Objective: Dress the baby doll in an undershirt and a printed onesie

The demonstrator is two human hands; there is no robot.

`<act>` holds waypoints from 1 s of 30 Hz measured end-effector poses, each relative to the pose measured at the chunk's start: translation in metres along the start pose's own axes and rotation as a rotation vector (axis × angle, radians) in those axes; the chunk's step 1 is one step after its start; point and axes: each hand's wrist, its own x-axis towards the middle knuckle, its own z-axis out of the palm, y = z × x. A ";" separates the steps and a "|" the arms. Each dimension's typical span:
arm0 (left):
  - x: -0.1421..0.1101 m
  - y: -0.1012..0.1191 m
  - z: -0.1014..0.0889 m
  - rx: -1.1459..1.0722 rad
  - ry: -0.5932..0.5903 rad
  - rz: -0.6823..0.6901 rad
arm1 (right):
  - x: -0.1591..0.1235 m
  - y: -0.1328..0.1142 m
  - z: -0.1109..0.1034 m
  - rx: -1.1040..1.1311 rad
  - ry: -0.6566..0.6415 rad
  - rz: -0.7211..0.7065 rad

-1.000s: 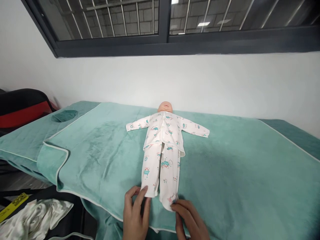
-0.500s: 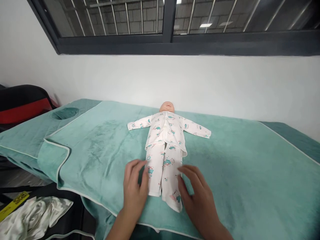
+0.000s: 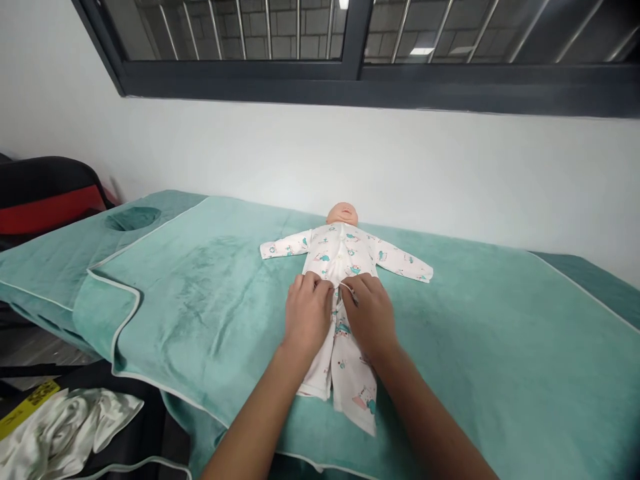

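Observation:
A baby doll (image 3: 343,213) lies on its back on the green cover, head toward the wall. It wears a white printed pajama top (image 3: 345,250) with both sleeves spread out and matching pajama pants (image 3: 353,373). At the front hem of the top, near the middle, my left hand (image 3: 309,310) pinches the fabric. Close beside it, my right hand (image 3: 369,310) grips the hem on the other side. My fingers hide most of the hem and the waist of the pants.
A green plush cover (image 3: 475,347) drapes the bed, which has a round hole (image 3: 133,219) at its left end. Crumpled white cloth (image 3: 65,427) lies at lower left by a yellow tag (image 3: 30,407). A black and red chair (image 3: 50,200) stands left; a barred window (image 3: 350,73) is above.
Both hands have moved up from beside the pant legs to the hem of the pajama top and closed on it. The view has shifted slightly.

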 end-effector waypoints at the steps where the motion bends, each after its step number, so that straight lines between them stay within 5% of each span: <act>1: -0.001 -0.001 -0.001 -0.014 0.002 0.018 | -0.002 0.000 -0.001 0.041 0.026 0.004; 17: -0.008 0.000 -0.005 -0.153 0.022 -0.009 | -0.018 0.005 -0.003 0.295 0.111 -0.016; 30: -0.019 -0.010 -0.002 -0.471 0.120 -0.222 | -0.026 0.003 -0.006 0.463 0.129 0.108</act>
